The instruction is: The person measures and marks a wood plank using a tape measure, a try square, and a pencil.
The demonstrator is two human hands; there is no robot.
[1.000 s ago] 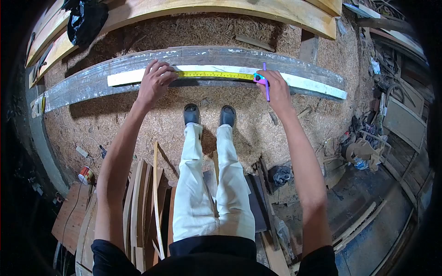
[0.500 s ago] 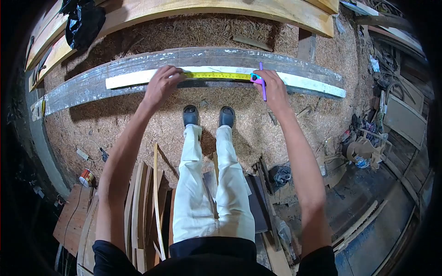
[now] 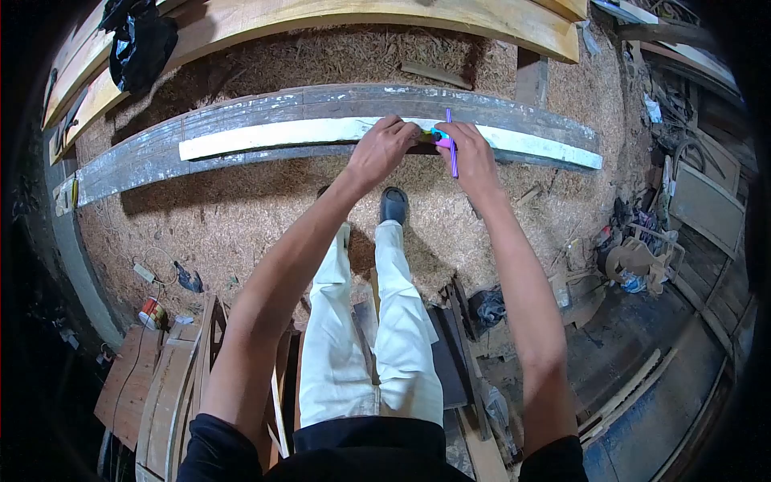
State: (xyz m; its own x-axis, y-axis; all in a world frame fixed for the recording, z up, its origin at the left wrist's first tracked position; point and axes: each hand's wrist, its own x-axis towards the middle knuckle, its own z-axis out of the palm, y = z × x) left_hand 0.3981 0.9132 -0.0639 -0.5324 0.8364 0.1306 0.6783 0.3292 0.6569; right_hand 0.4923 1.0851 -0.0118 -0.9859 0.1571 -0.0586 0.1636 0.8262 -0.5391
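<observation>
Both hands meet at a tape measure on a white board

The left hand's (image 3: 385, 145) fingertips curl down onto the board (image 3: 265, 134) right beside the tape measure (image 3: 438, 136); whether they pinch its strip is not clear. The right hand's (image 3: 474, 157) fingers are closed around the tape measure's case, with a purple pen (image 3: 452, 153) held upright among them. Both wrists are bent downward and both arms reach straight out, converging over the grey beam (image 3: 161, 145) that carries the board above the sawdust floor (image 3: 241, 217)
</observation>
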